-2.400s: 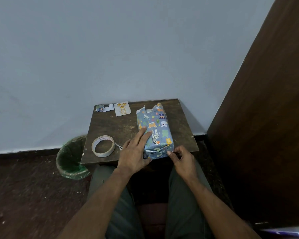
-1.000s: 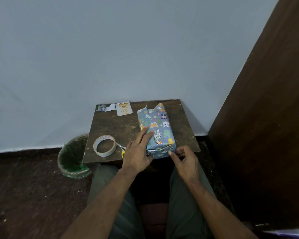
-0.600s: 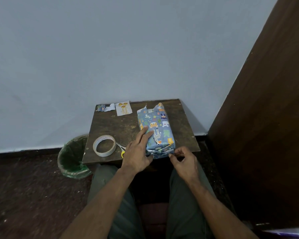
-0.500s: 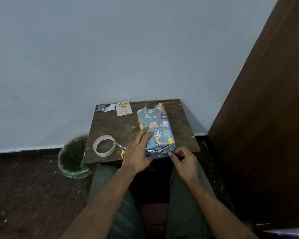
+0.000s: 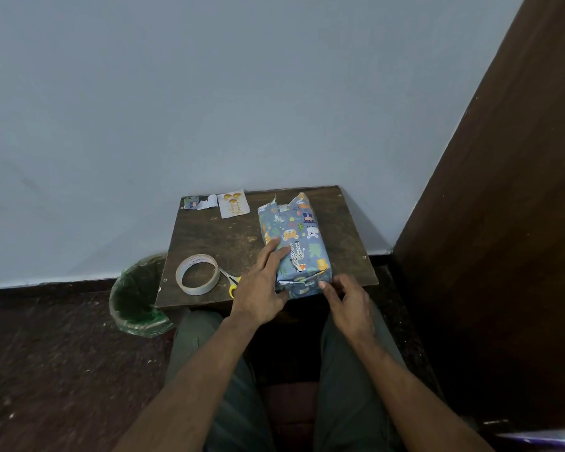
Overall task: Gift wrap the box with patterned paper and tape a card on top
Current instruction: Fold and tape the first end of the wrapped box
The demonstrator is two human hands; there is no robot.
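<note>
1. A box wrapped in blue patterned paper with cartoon animals (image 5: 296, 247) lies on the right half of a small dark wooden desk (image 5: 216, 236), its near end at the desk's near edge.
2. The left hand (image 5: 264, 283) rests flat on the box's near left side with straight fingers, its grip wide and holding nothing.
3. The right hand (image 5: 348, 303) meets the box's near right corner with curled fingers; it seems to pinch or press the folded paper flap there, though I cannot tell which.
4. Risk: the near-end fold looks untaped, so it may spring open if the right hand lets go.
5. Risk: the far end of the paper stands up in loose, unfolded points, and pressing hard at the near end could push the box and crumple them.
6. A roll of pale tape (image 5: 197, 274) lies near left, with yellow-handled scissors (image 5: 231, 282) just beside it, partly hidden by the left hand.
7. A small white card with gold print (image 5: 234, 207) lies at the far edge, well apart from the box; its text is unreadable.
8. The box's near end face is mostly hidden from view.
</note>
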